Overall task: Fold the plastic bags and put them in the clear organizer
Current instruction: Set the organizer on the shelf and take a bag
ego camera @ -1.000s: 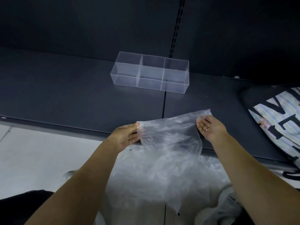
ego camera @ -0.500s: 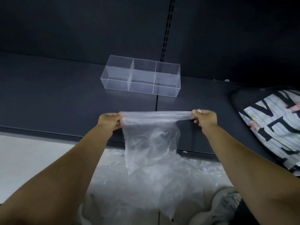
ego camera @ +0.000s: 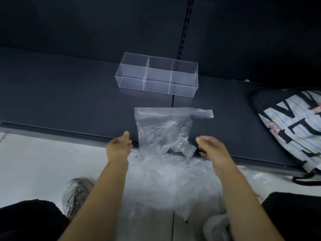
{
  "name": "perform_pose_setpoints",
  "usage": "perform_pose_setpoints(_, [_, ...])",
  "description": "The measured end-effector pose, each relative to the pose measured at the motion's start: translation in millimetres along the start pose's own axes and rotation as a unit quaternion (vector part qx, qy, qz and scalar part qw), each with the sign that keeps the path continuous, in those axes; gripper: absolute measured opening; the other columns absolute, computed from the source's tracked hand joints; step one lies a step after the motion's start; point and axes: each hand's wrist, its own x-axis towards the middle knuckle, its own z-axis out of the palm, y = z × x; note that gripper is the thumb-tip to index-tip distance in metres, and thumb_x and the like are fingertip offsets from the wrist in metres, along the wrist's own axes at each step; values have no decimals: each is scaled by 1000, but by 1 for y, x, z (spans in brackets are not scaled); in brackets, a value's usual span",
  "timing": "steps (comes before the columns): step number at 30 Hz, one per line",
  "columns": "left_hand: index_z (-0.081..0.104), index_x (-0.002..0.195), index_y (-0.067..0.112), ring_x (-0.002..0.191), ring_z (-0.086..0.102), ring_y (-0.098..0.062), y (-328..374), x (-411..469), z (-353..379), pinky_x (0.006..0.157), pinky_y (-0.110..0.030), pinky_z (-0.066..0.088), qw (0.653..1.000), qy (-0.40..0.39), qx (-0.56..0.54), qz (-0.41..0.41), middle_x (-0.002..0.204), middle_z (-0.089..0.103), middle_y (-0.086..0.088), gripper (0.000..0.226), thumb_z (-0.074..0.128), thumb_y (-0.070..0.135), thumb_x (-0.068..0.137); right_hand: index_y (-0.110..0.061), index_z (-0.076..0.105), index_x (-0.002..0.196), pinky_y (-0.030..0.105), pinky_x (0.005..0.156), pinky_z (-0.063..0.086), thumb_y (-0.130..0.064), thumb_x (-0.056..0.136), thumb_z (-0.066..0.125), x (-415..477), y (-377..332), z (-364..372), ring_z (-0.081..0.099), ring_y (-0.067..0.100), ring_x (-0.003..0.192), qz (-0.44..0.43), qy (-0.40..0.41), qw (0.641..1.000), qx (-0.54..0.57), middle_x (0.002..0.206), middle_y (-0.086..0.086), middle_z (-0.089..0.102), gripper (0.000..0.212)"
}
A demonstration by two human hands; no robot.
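A clear plastic bag (ego camera: 163, 129) lies flat on the dark shelf (ego camera: 69, 101), its lower edge reaching the shelf's front lip, one handle strip pointing right. The clear organizer (ego camera: 157, 76), with three compartments across, stands behind it, nothing visible inside. My left hand (ego camera: 119, 146) hovers just left of the bag's lower edge, fingers loosely curled, holding nothing. My right hand (ego camera: 211, 147) hovers just right of the bag, likewise loose and free. A heap of more clear bags (ego camera: 166, 181) lies below the shelf between my arms.
A black bag with a striped, lettered panel (ego camera: 293, 129) rests on the shelf at the right. A slotted upright (ego camera: 184, 28) runs up the dark back wall. Shoes (ego camera: 76, 193) and dark trouser legs show on the pale floor below.
Both hands held the bag stretched by its top edge in the air; now the bag lies on the shelf and both hands have let go and drawn back to its lower corners.
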Motion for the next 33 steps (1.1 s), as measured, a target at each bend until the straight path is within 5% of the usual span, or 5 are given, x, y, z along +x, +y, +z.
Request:
perform_pose_setpoints(9, [62,99,8,82,64,-17,-45,-41,7,66,-25,49,978,-140,-37,-152,97,67,-6,31,62,38,91,-6,72,91,8,45,33,-11,85,69,-25,26,28,40,3,49,36,76,996,22,58,-7,51,8])
perform_pose_setpoints(15, [59,83,13,67,59,-11,-40,-31,2,58,-22,45,985,-65,-70,-144,82,63,-1,17,68,26,88,-6,63,82,21,56,43,2,91,49,-2,17,12,53,12,57,64,102,990,74,77,9,58,18])
perform_pose_setpoints(19, [58,74,11,67,59,-13,-34,-18,0,67,-24,48,993,-31,-51,-102,72,64,-4,25,67,29,89,-11,58,73,16,39,42,-8,94,56,16,7,-20,49,4,36,13,150,985,82,60,6,56,21])
perform_pose_setpoints(29, [64,71,9,61,60,-15,-37,-15,5,65,-28,49,996,-22,79,-25,69,66,-4,28,64,29,90,-1,68,87,31,73,43,-23,90,64,48,25,-66,64,37,92,-10,251,948,-193,88,16,67,22])
perform_pose_setpoints(33, [62,77,8,74,57,-27,-29,-18,5,67,-29,37,948,88,237,195,81,64,-9,29,54,28,95,-8,58,110,48,91,38,-11,85,61,37,14,-51,50,41,113,-19,368,880,-301,118,20,55,25])
